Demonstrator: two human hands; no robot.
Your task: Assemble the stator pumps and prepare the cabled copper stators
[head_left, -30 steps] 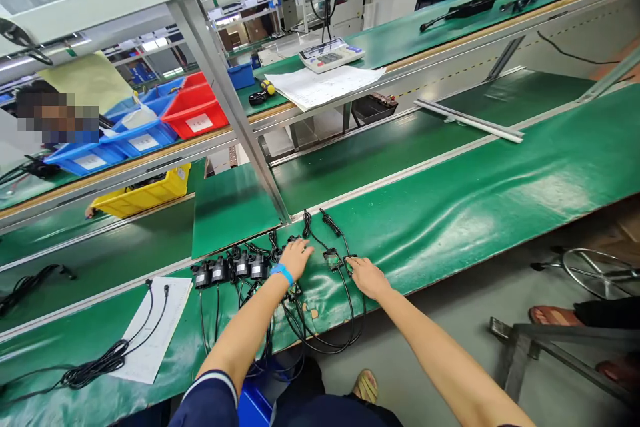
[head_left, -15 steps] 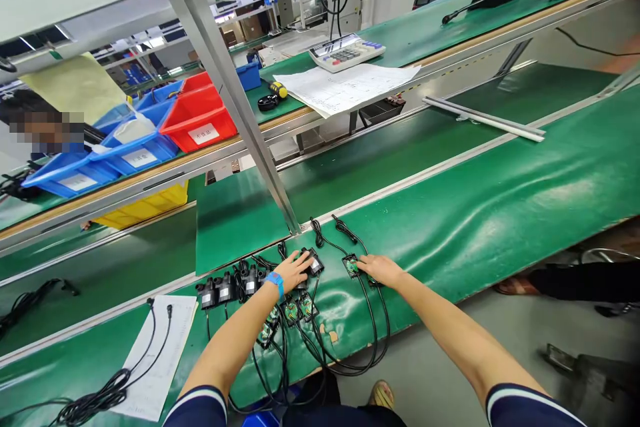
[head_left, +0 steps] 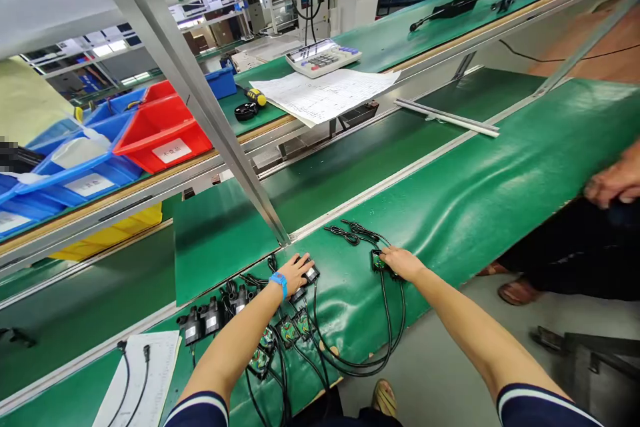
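Note:
My left hand (head_left: 293, 275), with a blue band at the wrist, lies with its fingers spread over a black pump-like unit (head_left: 312, 273) with a white label. My right hand (head_left: 404, 263) has its fingertips closed on a black-edged circuit board (head_left: 378, 260); a second dark piece is partly hidden under the hand. Black cables (head_left: 387, 320) run from these down and back left. Several more black units (head_left: 212, 315) stand in a row left of my left hand. Below it lie several open green circuit boards (head_left: 289, 331) with cables.
A metal post (head_left: 200, 107) rises beyond my left hand. On the upper shelf are a red bin (head_left: 165, 130), blue bins (head_left: 90, 167), paper sheets (head_left: 325, 90) and a calculator (head_left: 325, 58). A paper sheet (head_left: 160, 367) lies at lower left. Another person's hand (head_left: 617, 177) is at right.
My right hand has moved right with the circuit board, farther from my left hand. The coiled cable ends trail along. The view has shifted, and another person's hand has come in at right.

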